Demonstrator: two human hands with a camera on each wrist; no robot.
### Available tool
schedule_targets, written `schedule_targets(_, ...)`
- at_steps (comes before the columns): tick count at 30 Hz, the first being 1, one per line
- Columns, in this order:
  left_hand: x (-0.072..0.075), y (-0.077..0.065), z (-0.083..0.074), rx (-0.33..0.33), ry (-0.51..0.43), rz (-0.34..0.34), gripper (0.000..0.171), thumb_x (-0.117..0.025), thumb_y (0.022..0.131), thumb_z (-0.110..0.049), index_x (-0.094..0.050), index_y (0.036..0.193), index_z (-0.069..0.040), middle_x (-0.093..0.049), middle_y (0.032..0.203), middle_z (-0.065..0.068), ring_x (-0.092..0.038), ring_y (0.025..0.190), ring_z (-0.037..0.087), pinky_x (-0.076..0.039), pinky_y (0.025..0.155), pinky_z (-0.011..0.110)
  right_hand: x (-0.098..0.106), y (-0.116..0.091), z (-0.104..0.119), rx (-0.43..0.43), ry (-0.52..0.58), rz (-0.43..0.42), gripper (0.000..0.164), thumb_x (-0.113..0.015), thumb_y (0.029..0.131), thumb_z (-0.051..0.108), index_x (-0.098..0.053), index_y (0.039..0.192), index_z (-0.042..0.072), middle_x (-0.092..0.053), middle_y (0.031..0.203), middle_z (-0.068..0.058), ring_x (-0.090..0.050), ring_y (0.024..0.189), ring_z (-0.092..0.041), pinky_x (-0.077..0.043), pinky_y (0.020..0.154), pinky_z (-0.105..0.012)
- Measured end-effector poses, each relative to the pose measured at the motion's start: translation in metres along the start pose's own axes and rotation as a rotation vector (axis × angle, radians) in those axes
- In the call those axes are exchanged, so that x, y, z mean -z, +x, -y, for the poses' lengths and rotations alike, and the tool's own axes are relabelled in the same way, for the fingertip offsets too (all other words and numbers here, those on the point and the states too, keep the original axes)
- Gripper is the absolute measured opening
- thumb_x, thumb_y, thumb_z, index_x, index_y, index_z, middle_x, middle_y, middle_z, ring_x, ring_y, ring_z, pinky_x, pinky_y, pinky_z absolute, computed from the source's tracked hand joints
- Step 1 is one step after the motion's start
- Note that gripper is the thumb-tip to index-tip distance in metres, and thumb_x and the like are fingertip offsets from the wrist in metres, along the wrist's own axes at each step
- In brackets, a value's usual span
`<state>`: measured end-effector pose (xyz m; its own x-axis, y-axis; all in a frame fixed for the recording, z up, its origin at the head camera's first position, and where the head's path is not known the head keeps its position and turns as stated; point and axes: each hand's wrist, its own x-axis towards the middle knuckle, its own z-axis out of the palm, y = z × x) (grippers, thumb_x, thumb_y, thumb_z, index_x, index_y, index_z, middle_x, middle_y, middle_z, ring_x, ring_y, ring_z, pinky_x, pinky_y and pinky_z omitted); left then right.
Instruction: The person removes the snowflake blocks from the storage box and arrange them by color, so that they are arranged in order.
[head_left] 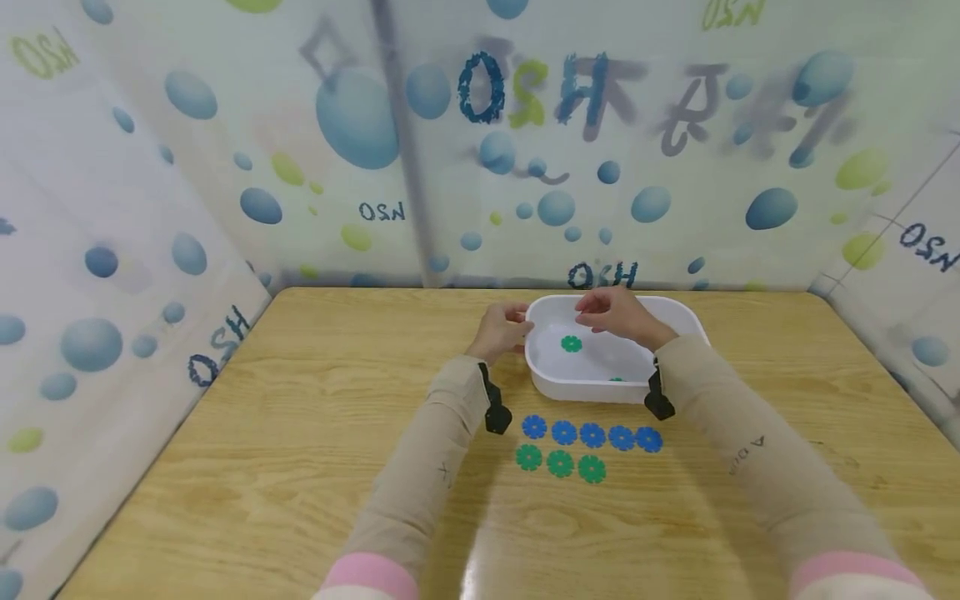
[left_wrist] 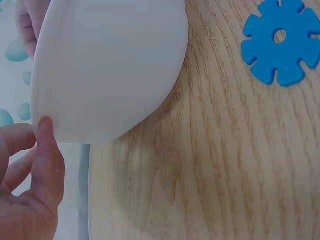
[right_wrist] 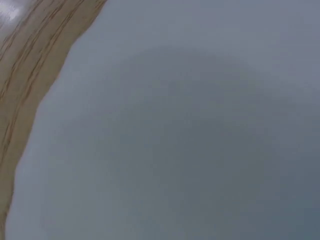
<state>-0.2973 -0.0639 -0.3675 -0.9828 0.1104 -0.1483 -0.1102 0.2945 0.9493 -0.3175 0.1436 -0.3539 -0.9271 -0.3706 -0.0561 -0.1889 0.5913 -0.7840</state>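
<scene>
A white plastic basin (head_left: 581,390) stands on the wooden table towards the back. My left hand (head_left: 501,332) pinches its left rim, thumb and fingertips at the edge; the left wrist view shows this hand (left_wrist: 35,175) at the rim too. My right hand (head_left: 618,315) hovers over the inside of the basin, fingers loosely bent, and nothing shows between fingers and thumb. A green notched disc (head_left: 572,343) lies inside the basin, and part of another green disc (head_left: 617,380) peeks over the front wall. The right wrist view holds only the blurred white basin (right_wrist: 150,125).
In front of the basin, several blue notched discs (head_left: 592,435) form a row, the two rightmost close together. Nearer to me is a row of three green notched discs (head_left: 559,463). Patterned curtains (head_left: 480,167) enclose the wooden table (head_left: 300,417) at the back and sides.
</scene>
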Motion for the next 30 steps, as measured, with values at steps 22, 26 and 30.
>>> schedule_targets(22, -0.002, 0.003, 0.0, 0.04, 0.018, -0.002, 0.037, -0.057, 0.085, -0.006, -0.052, 0.122, -0.006, -0.049, 0.1, 0.01, -0.053, 0.085, 0.021, -0.054, 0.059, 0.027, -0.018, 0.013, -0.018, -0.11, -0.062, 0.148, 0.04, -0.063, 0.082, 0.016, -0.051, 0.115, -0.003, -0.053, 0.107, -0.018, -0.052, 0.089, -0.025, -0.051, 0.07, -0.027)
schedule_targets(26, -0.002, 0.002, 0.0, 0.035, 0.008, -0.002, 0.037, -0.057, 0.085, -0.005, -0.052, 0.122, -0.005, -0.049, 0.099, 0.01, -0.054, 0.086, 0.023, -0.054, 0.06, 0.028, -0.02, 0.014, -0.017, -0.115, -0.066, 0.171, 0.041, -0.063, 0.081, 0.015, -0.05, 0.116, -0.003, -0.053, 0.108, -0.018, -0.052, 0.09, -0.025, -0.05, 0.07, -0.026)
schedule_targets(30, -0.002, 0.001, 0.0, 0.021, 0.005, -0.009, 0.036, -0.057, 0.085, -0.004, -0.052, 0.121, -0.004, -0.049, 0.098, 0.011, -0.055, 0.087, 0.024, -0.054, 0.059, 0.028, -0.021, 0.014, -0.016, -0.11, -0.091, 0.191, 0.042, -0.063, 0.081, 0.013, -0.05, 0.118, -0.002, -0.054, 0.108, -0.016, -0.052, 0.092, -0.024, -0.049, 0.072, -0.027)
